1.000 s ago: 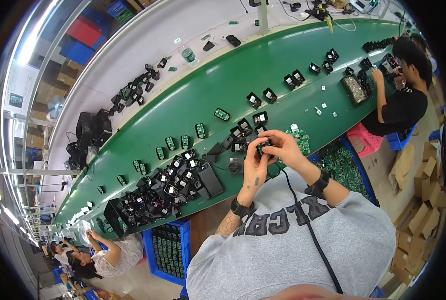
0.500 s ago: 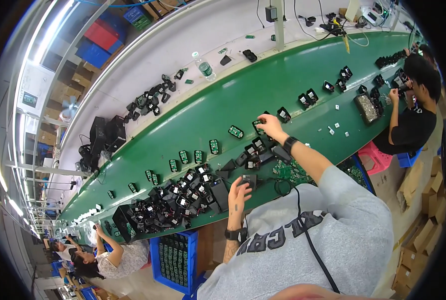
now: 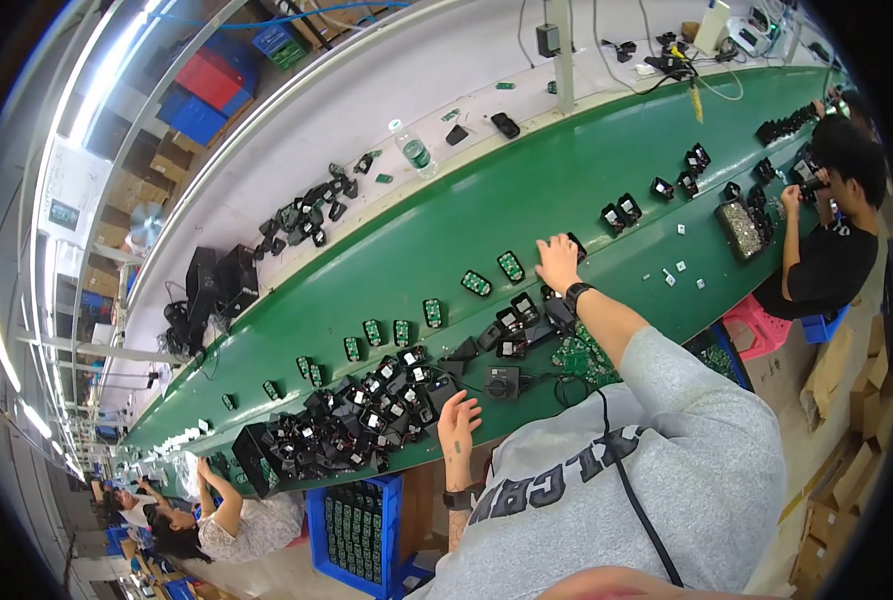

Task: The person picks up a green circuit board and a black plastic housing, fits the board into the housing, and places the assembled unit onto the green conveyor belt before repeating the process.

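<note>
My right hand (image 3: 559, 262) reaches over the green bench, its fingers stretched out at the edge of a black plastic housing (image 3: 577, 246). The fingers partly cover that housing, and a firm grip on it does not show. Left of this hand lies a black housing with a green circuit board (image 3: 510, 266), and beside it another housing with a board (image 3: 476, 283). My left hand (image 3: 458, 420) is raised at the bench's near edge with loosely bent fingers apart and nothing in them. Next to it are a dark square device (image 3: 502, 383) and a heap of black housings (image 3: 351, 405).
Several board-filled housings (image 3: 402, 332) line the green bench (image 3: 446, 225). Loose green boards (image 3: 583, 358) lie near my right forearm. A water bottle (image 3: 412, 149) stands on the far ledge. A blue crate (image 3: 356, 530) sits below. Co-workers (image 3: 831, 240) work at both ends.
My right hand has moved right, away from the board-filled housing it was touching, to the black housing beside it. My left hand has dropped slightly left, away from the square device.
</note>
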Demonstrator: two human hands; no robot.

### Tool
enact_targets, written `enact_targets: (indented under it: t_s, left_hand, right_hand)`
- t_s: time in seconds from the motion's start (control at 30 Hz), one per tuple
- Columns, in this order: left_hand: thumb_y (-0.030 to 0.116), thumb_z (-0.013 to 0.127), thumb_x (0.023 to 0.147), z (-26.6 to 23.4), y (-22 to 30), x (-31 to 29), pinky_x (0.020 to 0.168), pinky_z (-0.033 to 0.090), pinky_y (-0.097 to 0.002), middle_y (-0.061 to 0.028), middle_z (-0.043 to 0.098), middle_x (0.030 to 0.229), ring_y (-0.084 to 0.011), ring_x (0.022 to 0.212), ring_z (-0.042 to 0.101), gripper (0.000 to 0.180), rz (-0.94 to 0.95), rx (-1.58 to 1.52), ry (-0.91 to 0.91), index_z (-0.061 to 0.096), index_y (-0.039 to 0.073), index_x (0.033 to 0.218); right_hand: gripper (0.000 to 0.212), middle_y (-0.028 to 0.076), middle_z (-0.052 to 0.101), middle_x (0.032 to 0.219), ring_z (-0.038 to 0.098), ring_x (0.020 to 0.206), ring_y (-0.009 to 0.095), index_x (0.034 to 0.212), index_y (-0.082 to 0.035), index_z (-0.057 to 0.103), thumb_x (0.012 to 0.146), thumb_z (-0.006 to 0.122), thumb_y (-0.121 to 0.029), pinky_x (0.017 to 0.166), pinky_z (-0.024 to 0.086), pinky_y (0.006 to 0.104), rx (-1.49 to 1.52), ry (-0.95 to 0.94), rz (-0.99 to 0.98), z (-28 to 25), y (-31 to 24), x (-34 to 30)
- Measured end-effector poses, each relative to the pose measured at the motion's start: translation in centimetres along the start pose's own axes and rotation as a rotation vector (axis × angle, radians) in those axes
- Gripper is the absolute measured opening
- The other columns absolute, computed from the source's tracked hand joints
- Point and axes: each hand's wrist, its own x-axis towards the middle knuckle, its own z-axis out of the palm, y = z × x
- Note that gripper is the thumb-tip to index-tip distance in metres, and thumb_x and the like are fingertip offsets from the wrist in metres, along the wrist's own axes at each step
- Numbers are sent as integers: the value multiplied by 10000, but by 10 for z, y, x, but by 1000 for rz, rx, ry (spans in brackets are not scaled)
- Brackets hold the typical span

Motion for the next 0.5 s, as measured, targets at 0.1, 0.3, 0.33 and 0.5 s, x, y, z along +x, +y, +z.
enact_targets:
  t_s: [0.1, 0.3, 0.33, 0.5]
  left_hand:
    - [193, 505, 980, 24, 18, 24, 772, 538, -304, -135, 638, 1126, -197, 952, 642, 356, 45, 54, -110, 506, 42, 1302]
    - [286, 472, 999, 79, 54, 44, 840, 554, -393, -172, 589, 1209, -278, 1027, 634, 488, -89, -423, -303, 358, 35, 1402]
    - [282, 486, 995, 83, 55, 45, 810, 573, -378, -179, 563, 1251, -270, 1016, 645, 502, -133, -544, -394, 328, 32, 1400]
    - [133, 545, 958, 96, 38, 42, 783, 588, -325, -105, 574, 1156, -207, 944, 663, 389, -102, -296, -577, 382, 29, 1295]
  right_hand:
    - [583, 110, 559, 1148, 445, 1167, 307, 1163, -155, 587, 634, 800, -276, 943, 339, 503, -104, -171, -119, 4, 9, -6]
    - [545, 134, 565, 1155, 518, 1074, 332, 1103, -49, 551, 626, 779, -181, 947, 422, 396, 808, -156, -374, -91, -37, -45]
    - [524, 138, 556, 1190, 514, 1096, 333, 1094, -38, 544, 644, 776, -172, 957, 426, 397, 873, -275, -442, -120, -46, -62]
    - [410, 133, 503, 1340, 478, 1199, 313, 1108, -60, 553, 768, 746, -184, 976, 437, 398, 1087, -275, -644, -188, -47, -127]
